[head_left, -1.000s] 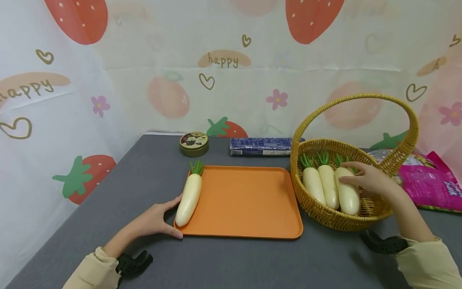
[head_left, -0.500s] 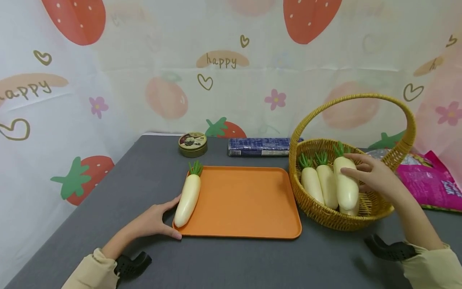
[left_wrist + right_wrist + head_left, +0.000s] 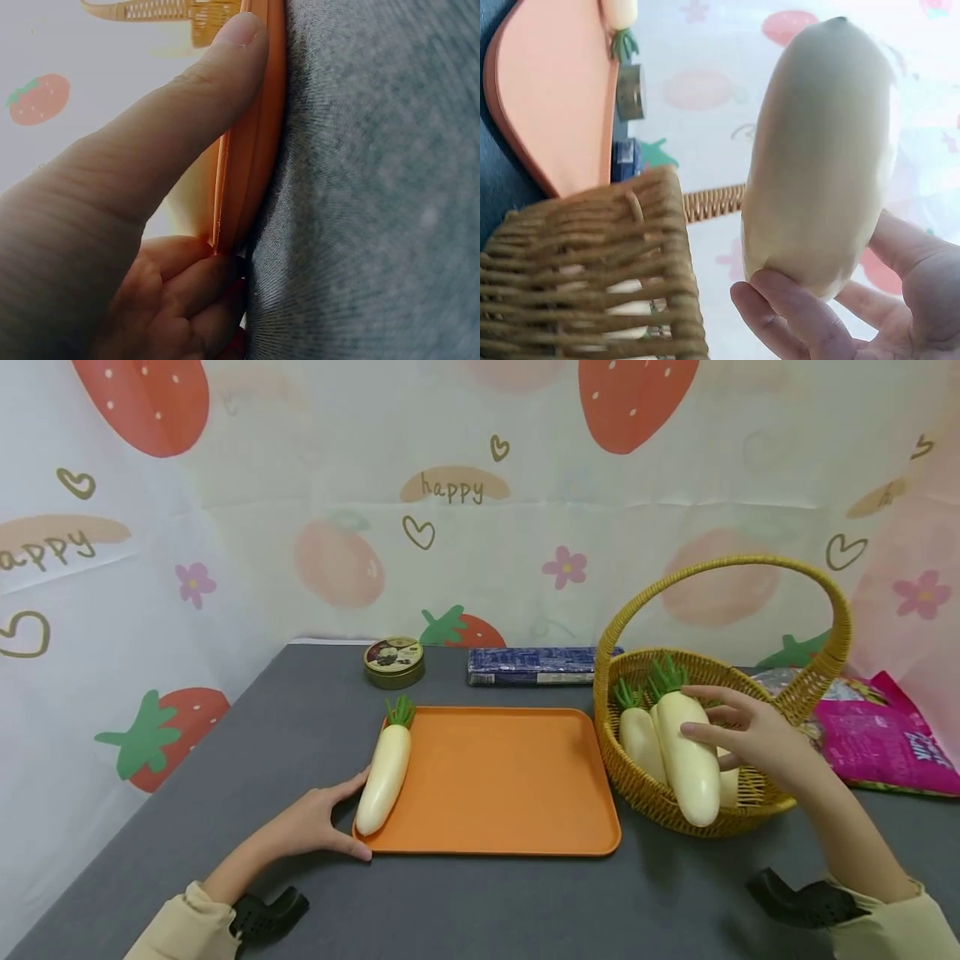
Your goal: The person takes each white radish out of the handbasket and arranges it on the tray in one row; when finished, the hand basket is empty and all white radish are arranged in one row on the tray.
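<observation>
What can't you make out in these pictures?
Head view: two radishes, mostly hidden by the held radish.
Head view: pink bag, cut off by the right edge.
Head view: lettering on the tin, too small.
Left wrist view: part of the tray, behind the left thumb.

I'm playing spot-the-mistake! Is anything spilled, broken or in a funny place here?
Nothing really stands out. One white radish lies along the left edge of the orange tray, and more radishes are in the basket. The held radish tilts, but the right hand is holding it. I see no spills or breaks.
</observation>
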A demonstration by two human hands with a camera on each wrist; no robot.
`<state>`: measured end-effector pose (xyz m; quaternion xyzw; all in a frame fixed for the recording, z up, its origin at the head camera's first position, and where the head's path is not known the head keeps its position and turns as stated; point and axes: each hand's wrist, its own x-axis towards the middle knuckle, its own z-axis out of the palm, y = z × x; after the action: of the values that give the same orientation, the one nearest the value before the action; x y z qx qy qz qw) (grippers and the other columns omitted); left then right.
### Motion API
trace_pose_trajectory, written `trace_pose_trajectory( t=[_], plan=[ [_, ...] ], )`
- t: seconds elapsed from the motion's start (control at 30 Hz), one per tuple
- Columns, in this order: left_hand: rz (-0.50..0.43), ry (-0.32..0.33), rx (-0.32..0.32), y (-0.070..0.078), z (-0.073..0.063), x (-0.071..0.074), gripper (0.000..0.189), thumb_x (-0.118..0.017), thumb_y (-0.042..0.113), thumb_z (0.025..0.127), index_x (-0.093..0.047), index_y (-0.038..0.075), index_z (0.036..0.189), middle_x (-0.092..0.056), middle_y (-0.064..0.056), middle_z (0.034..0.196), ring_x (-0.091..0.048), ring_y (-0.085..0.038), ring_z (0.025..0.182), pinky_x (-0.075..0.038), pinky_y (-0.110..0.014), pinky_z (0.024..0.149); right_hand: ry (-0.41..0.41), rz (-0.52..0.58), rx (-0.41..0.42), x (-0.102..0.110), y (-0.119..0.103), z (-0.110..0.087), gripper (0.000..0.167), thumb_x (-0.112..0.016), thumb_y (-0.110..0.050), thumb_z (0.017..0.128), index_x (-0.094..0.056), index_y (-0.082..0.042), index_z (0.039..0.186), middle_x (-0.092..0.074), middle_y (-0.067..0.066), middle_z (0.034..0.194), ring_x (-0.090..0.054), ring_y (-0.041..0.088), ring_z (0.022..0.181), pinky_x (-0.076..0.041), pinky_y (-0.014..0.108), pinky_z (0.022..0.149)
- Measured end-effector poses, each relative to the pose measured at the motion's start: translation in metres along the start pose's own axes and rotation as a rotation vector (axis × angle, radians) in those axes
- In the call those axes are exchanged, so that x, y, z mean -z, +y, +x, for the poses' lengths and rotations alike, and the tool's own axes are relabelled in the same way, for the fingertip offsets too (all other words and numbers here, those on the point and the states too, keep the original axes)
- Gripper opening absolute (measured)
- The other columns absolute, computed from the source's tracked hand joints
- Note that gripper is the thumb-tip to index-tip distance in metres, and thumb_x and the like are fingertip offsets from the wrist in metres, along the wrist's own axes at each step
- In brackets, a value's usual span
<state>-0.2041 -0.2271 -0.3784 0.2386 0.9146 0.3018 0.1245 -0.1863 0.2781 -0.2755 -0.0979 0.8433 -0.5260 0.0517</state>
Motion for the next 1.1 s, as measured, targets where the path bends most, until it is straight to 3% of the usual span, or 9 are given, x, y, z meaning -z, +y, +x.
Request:
trace_pose_trajectory(
  t=[0.43, 0.7, 0.93, 1.1],
  plan=[
    [-0.014, 0.014, -0.015, 0.000, 0.001, -0.004, 0.109, -0.078, 0.044, 0.064, -0.014, 0.003, 0.143, -0.024, -0.020, 0.141, -0.026, -0.039, 0.125, -0.027, -0.054, 0.094, -0.137, 0.045, 0.021, -0.019, -0.010, -0.014, 0.052, -0.059, -0.017, 0.088, -0.037, -0.008, 0.134, -0.033, 0.030, 0.128, -0.051, 0.038, 0.100, -0.050, 0.045, 0.063],
    [-0.025, -0.005, -0.024, -0.002, 0.000, -0.002, 0.105, -0.078, 0.042, 0.065, -0.018, 0.003, 0.143, -0.028, -0.021, 0.139, -0.029, -0.040, 0.123, -0.029, -0.054, 0.092, -0.302, 0.106, -0.002, -0.036, -0.016, -0.020, 0.051, -0.060, -0.013, 0.086, -0.039, -0.008, 0.132, -0.029, 0.029, 0.131, -0.052, 0.035, 0.101, -0.048, 0.046, 0.066],
    [-0.024, -0.002, -0.008, -0.002, -0.002, 0.001, 0.104, -0.078, 0.041, 0.066, -0.019, 0.003, 0.142, -0.029, -0.023, 0.138, -0.032, -0.040, 0.121, -0.032, -0.053, 0.090, -0.281, 0.096, 0.003, -0.048, -0.021, -0.009, 0.054, -0.062, -0.018, 0.086, -0.039, -0.013, 0.134, -0.033, 0.024, 0.131, -0.051, 0.034, 0.103, -0.048, 0.045, 0.065],
    [-0.020, -0.001, -0.002, 0.000, 0.000, 0.000, 0.104, -0.078, 0.042, 0.065, -0.020, 0.002, 0.142, -0.030, -0.023, 0.138, -0.031, -0.040, 0.121, -0.031, -0.053, 0.091, -0.303, 0.121, 0.012, -0.052, -0.020, -0.001, 0.056, -0.061, -0.019, 0.087, -0.037, -0.014, 0.137, -0.026, 0.024, 0.135, -0.049, 0.035, 0.105, -0.048, 0.045, 0.067]
  ],
)
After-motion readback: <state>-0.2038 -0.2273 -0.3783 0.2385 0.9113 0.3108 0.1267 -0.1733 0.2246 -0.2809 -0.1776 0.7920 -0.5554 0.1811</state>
